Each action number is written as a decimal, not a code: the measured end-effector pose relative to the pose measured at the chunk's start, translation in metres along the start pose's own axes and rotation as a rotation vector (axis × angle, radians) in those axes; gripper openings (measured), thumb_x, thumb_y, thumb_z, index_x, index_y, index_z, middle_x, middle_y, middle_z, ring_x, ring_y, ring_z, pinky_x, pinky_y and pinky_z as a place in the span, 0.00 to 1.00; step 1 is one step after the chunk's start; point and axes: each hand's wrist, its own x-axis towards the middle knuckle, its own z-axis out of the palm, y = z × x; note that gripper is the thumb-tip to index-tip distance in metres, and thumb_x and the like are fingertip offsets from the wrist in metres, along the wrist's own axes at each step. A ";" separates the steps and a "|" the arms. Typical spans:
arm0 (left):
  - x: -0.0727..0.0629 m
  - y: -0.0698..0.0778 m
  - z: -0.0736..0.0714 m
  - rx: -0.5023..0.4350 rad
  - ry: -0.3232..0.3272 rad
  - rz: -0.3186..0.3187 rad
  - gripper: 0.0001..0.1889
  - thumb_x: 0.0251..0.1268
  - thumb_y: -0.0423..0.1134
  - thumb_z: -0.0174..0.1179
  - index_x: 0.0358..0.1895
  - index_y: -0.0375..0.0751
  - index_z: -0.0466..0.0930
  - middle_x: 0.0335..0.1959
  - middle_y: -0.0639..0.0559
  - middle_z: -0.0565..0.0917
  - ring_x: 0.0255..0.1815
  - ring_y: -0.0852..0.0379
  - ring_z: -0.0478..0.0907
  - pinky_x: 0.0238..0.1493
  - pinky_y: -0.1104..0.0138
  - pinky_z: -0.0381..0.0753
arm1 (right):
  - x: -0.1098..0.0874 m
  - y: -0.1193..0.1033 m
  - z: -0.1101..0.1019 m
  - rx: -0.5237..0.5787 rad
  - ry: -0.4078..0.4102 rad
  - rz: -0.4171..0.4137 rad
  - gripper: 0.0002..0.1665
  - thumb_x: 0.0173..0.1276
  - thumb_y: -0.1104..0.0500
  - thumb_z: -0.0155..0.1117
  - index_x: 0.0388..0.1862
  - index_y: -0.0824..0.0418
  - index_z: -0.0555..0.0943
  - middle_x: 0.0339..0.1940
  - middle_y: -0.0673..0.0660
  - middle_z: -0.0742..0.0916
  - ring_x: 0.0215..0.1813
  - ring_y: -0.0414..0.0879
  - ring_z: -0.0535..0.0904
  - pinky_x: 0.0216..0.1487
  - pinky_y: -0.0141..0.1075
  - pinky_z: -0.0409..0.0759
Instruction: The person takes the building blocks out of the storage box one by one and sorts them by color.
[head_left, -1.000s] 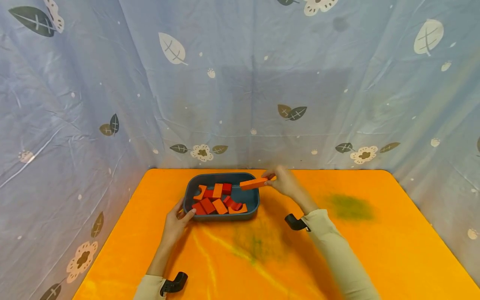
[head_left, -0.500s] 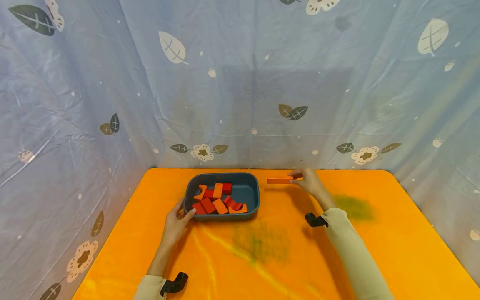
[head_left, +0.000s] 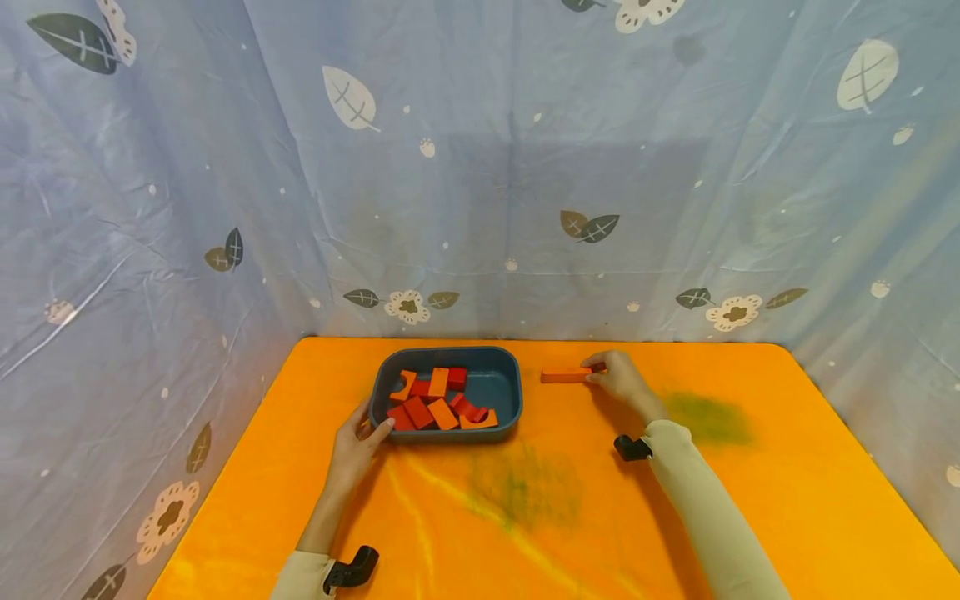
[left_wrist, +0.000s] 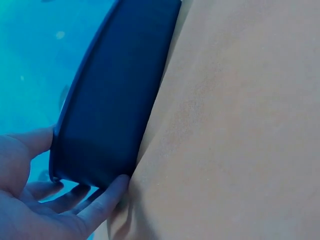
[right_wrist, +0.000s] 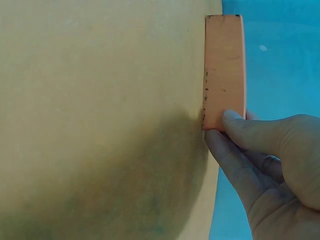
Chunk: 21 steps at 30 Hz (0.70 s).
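A dark blue-grey tray (head_left: 493,392) with rounded corners holds several red and orange blocks (head_left: 444,415), some with curved cut-outs. My left hand (head_left: 354,452) grips its left end, the thumb over the rim; in the left wrist view the fingers (left_wrist: 107,202) lie around the tray's outer corner. To the right of the tray, my right hand (head_left: 628,386) pinches the right end of a long orange block (head_left: 564,376). The block lies level, at or just above the cloth; the right wrist view shows thumb and fingers on one end of the orange block (right_wrist: 223,70).
Both hands are over a table with an orange cloth (head_left: 465,533) marked by greenish patches. A pale blue curtain (head_left: 525,183) with leaf and flower prints hangs close behind the table and along both sides. Each wrist carries a black camera mount (head_left: 352,568).
My right hand has carried the orange block out from over the tray to the right, then slightly down toward the cloth. My left hand and the tray have stayed in place.
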 end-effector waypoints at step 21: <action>0.000 -0.001 0.001 -0.068 0.000 -0.007 0.36 0.71 0.35 0.59 0.77 0.34 0.52 0.73 0.35 0.62 0.70 0.37 0.65 0.54 0.57 0.83 | 0.004 -0.049 -0.020 0.018 0.036 -0.123 0.16 0.63 0.71 0.68 0.50 0.74 0.83 0.49 0.70 0.85 0.51 0.64 0.82 0.50 0.50 0.85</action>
